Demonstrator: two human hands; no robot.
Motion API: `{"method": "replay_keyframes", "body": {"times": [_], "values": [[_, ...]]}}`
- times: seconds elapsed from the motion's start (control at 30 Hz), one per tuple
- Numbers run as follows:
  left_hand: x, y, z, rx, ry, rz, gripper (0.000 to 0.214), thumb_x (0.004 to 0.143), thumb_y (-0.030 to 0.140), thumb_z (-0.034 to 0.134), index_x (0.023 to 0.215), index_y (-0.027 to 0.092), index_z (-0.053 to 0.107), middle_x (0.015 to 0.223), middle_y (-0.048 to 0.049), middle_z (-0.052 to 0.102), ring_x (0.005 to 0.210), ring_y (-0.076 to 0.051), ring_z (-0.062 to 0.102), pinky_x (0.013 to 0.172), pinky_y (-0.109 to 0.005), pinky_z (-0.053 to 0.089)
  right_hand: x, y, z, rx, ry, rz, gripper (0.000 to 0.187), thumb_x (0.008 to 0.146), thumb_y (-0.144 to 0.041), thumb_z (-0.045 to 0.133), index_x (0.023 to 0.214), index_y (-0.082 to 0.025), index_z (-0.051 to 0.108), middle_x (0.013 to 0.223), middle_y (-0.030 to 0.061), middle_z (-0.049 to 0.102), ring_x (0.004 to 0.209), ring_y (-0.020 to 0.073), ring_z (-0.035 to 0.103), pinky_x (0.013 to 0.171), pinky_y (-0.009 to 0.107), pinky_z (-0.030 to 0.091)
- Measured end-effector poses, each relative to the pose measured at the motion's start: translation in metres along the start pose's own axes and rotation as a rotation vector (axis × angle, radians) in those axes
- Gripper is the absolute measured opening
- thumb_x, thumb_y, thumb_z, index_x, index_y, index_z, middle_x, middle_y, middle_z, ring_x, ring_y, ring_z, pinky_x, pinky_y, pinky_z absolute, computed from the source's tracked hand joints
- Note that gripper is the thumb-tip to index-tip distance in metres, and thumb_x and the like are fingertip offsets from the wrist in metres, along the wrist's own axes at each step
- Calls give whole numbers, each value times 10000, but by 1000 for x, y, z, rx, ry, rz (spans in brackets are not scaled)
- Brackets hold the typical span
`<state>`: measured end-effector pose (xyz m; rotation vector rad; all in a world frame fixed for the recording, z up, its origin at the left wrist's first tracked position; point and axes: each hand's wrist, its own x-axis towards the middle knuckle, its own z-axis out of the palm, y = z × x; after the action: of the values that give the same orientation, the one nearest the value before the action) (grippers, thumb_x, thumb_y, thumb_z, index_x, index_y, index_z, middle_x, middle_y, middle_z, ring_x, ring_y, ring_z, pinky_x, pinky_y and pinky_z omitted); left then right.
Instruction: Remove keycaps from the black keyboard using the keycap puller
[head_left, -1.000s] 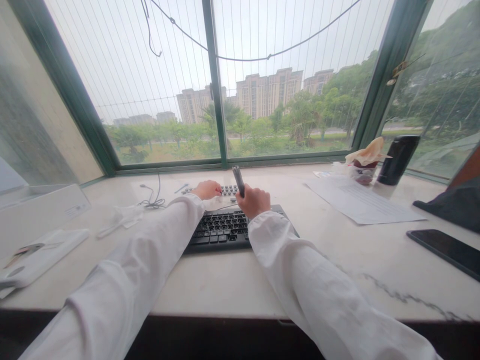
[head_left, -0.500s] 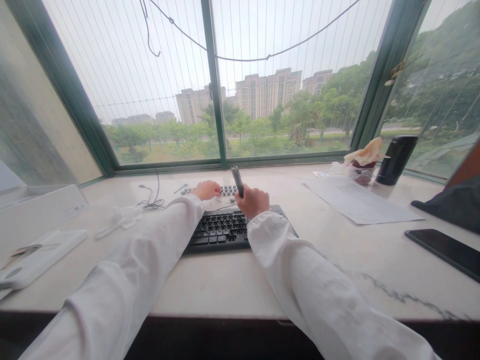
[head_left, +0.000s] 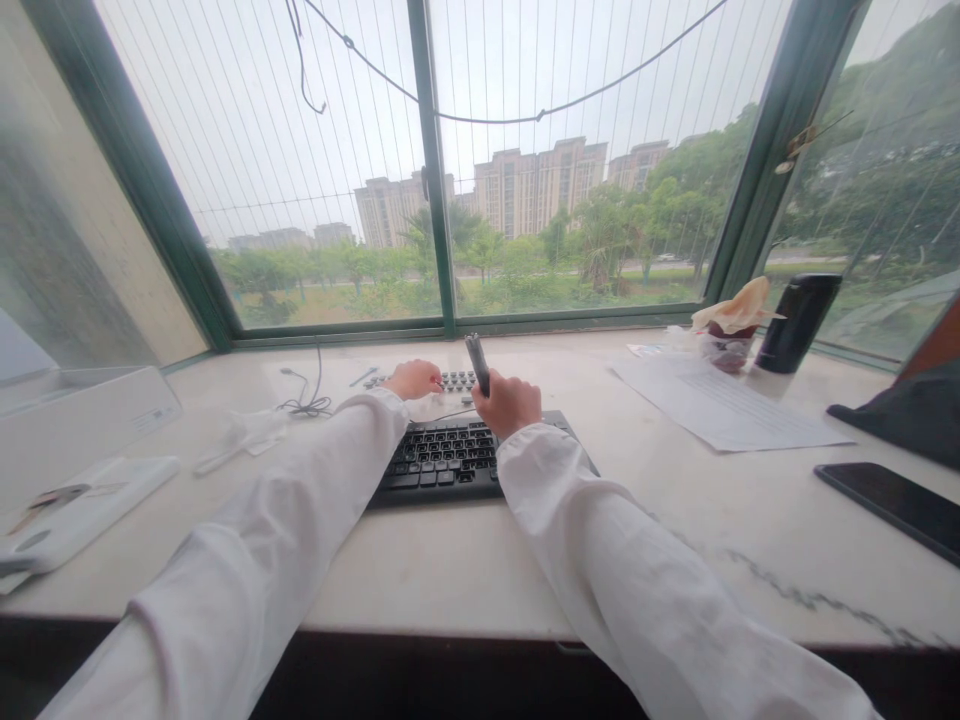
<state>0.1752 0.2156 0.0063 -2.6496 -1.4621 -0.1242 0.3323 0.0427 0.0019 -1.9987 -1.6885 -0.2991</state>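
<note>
My left hand (head_left: 412,380) reaches to rows of small loose keycaps (head_left: 459,381) laid out behind the keyboard. Its fingers are drawn together at the edge of the rows; what they hold, if anything, is too small to make out. In a fist, my right hand (head_left: 510,402) grips a dark, stick-like brush (head_left: 477,362), its greyish tip pointing up. That hand is just above the back of a black keyboard (head_left: 439,478). Many key places on the keyboard are bare, while caps remain along its front and left. My right wrist and sleeve hide part of its right side.
Left of the keyboard lie a coiled cable (head_left: 307,403), crumpled clear plastic (head_left: 244,435) and a white box (head_left: 82,410). At right are paper sheets (head_left: 724,405), a black phone (head_left: 892,508) and a black bottle (head_left: 799,322). A window frame (head_left: 352,332) borders the back of the table.
The view has shifted very slightly. Both hands stay in nearly the same places, and the right hand still grips the brush.
</note>
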Motion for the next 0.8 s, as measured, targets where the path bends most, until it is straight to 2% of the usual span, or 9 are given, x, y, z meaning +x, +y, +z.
{"method": "replay_keyframes", "body": {"times": [0.2,0.37,0.53,0.67,0.8], "values": [[-29,-4,-28,-16,59,11,327,811,534,550,1016,323,694,1061,15,702,991,-194,598,845,-276,427,-2,-1,-3,40,5,-10,403,965,-438,285,1036,-216,614,810,73,691,760,208,649,695,298,421],[-80,-18,-51,-105,89,121,336,840,533,521,964,290,717,1002,22,717,882,-165,616,796,-263,420,-2,-4,-3,132,15,-64,494,979,-494,220,966,-213,627,752,58,687,693,187,641,626,259,398],[-130,-24,-62,-297,8,281,346,852,526,523,955,265,726,956,-2,726,771,-143,621,707,-248,439,-4,-15,-1,235,24,-112,474,967,-514,286,910,-202,638,736,54,693,719,203,659,636,258,411],[-149,-19,-62,-399,-137,394,347,829,545,556,939,270,739,867,-6,731,713,-133,616,674,-246,441,-10,-30,-1,433,-109,-148,497,963,-508,310,763,-190,635,705,43,697,705,175,671,677,242,455],[-154,-13,-52,-407,-161,457,288,772,531,639,898,297,749,831,12,731,708,-138,618,698,-251,438,-18,-40,3,681,-274,-121,517,942,-564,332,750,-181,620,661,34,692,614,147,665,652,233,507]]}}
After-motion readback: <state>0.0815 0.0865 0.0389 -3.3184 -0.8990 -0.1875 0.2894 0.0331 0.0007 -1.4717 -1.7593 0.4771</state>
